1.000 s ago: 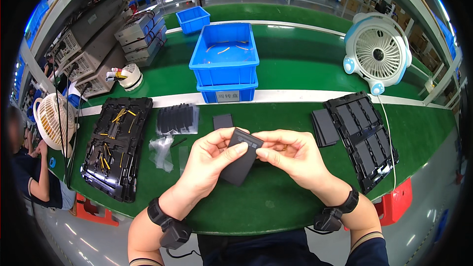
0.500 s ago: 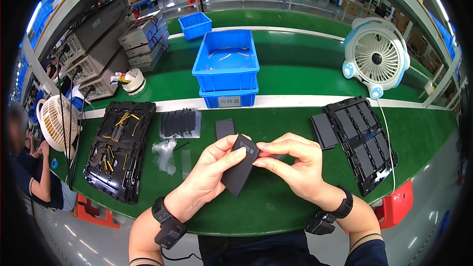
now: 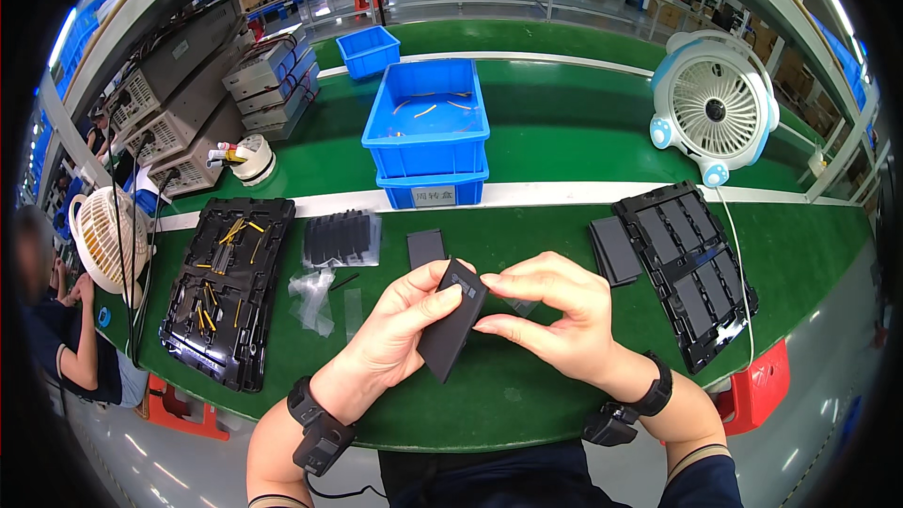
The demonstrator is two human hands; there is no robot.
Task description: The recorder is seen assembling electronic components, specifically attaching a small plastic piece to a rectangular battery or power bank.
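Observation:
A flat black rectangular pack [image 3: 450, 337] with pale print near its upper end is tilted in front of me. My left hand [image 3: 400, 320] is closed on it, thumb across its face. At its right edge is my right hand [image 3: 560, 312], with thumb and forefinger apart and their tips close to the edge; whether they touch it I cannot tell. Behind my left hand lies another black pack [image 3: 425, 245]. Clear plastic film [image 3: 314, 299] and a bag of black strips [image 3: 340, 237] lie to the left.
On the left is a black tray [image 3: 230, 273] with yellow pieces. At right, a tray of black packs [image 3: 691, 263] stands beside some stacked packs [image 3: 616, 252]. Farther back are blue bins [image 3: 428, 155] and a white fan [image 3: 715, 113]. Another person [image 3: 75, 339] sits at far left.
My right thumb and forefinger have spread apart at the pack's edge. The pack has turned slightly in my left hand, and the view has shifted a little.

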